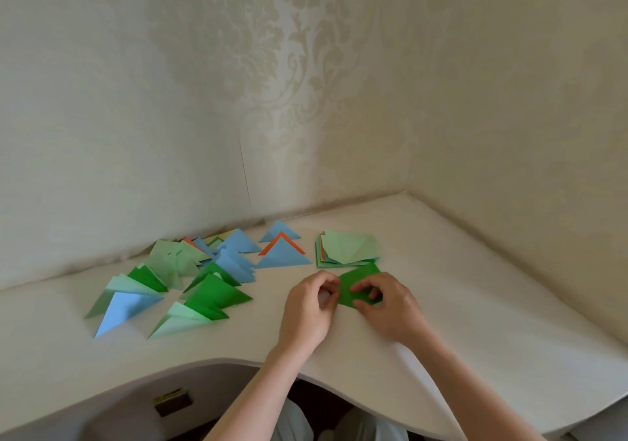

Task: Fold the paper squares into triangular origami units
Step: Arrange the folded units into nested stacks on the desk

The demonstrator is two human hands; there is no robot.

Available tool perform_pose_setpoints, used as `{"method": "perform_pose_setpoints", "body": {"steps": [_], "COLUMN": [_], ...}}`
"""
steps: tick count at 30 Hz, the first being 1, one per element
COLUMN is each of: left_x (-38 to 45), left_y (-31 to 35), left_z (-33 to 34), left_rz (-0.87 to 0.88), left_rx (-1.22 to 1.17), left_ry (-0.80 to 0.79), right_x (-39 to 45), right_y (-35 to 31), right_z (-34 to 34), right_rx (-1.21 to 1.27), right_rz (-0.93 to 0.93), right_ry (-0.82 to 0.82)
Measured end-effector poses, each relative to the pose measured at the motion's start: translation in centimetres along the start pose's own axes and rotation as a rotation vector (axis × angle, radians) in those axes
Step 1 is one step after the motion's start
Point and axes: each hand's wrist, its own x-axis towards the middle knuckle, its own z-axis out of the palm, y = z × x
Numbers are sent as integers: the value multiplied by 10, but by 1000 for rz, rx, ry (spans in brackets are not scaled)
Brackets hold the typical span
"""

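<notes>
The dark green paper square (356, 286) lies on the cream curved-edge tabletop (475, 287), just in front of the stack of unfolded pale green paper squares (350, 248). Both hands cover its near part, so the fold line is hard to make out. The left hand (311, 304) pinches the sheet's left edge with curled fingers; the right hand (384, 299) presses and grips its near right portion. The 2 hands sit close together on the sheet. To the left, well apart, lies the spread of folded blue, green and orange paper triangles (190, 277); several overlap, hiding their count. Bare tabletop runs right of the hands to the patterned beige wallpapered wall (306, 84). The tabletop's front edge curves inward beneath the forearms.
</notes>
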Motion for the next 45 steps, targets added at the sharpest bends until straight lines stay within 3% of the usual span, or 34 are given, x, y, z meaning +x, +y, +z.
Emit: {"method": "perform_pose_setpoints", "body": {"steps": [7,10,17,24,34,45], "left_x": [-5,-8,-7,-6,-5,-3], "left_y": [2,2,-3,-4,-3,-2], "left_z": [-16,-15,-9,-7,-7,2], "left_rz": [-15,4,141,141,145,143], "left_rx": [-91,-12,103,120,95,240], "left_ry": [-19,-52,-9,-48,-72,19], "right_x": [-10,-10,-14,-23,-24,-17], "right_y": [1,0,1,11,12,8], "right_z": [2,6,-19,-16,-5,11], "right_rx": [-39,-86,-53,-12,-151,-185], "right_rz": [-70,-100,-268,-227,-274,-194], "right_ry": [24,76,-6,83,114,207]}}
